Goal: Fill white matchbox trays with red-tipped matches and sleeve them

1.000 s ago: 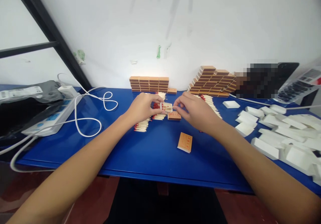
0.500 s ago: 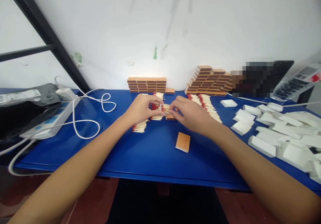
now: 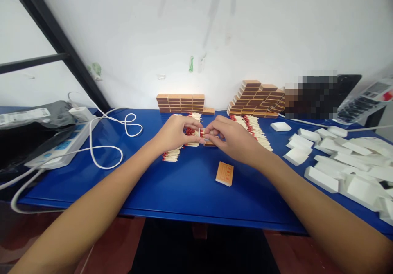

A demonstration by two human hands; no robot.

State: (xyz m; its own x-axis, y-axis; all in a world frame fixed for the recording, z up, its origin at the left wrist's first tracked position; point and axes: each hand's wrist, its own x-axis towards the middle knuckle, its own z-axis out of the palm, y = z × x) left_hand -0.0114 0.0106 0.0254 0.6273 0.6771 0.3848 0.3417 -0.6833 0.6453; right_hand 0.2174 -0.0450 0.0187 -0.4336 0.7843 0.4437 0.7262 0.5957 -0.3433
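My left hand is closed, its thumb and fingers gripping a small white matchbox tray by its end. Close against it, my right hand pinches a few matches at the tray; the fingertips partly hide them. Below the hands lies an orange matchbox, mostly covered by my fingers. Rows of red-tipped matches lie beside and behind my left hand. More matches are spread behind my right wrist. Nearer to me, another orange matchbox lies flat on the blue table.
Stacked matchboxes and a taller stepped stack stand against the wall. Many white empty trays are heaped at right. At left are a power strip, white cables and a black plastic bag.
My right hand's fingertips have shifted slightly left, closer to my left hand. Red match heads now show at the tray's end, where pale sticks showed before.
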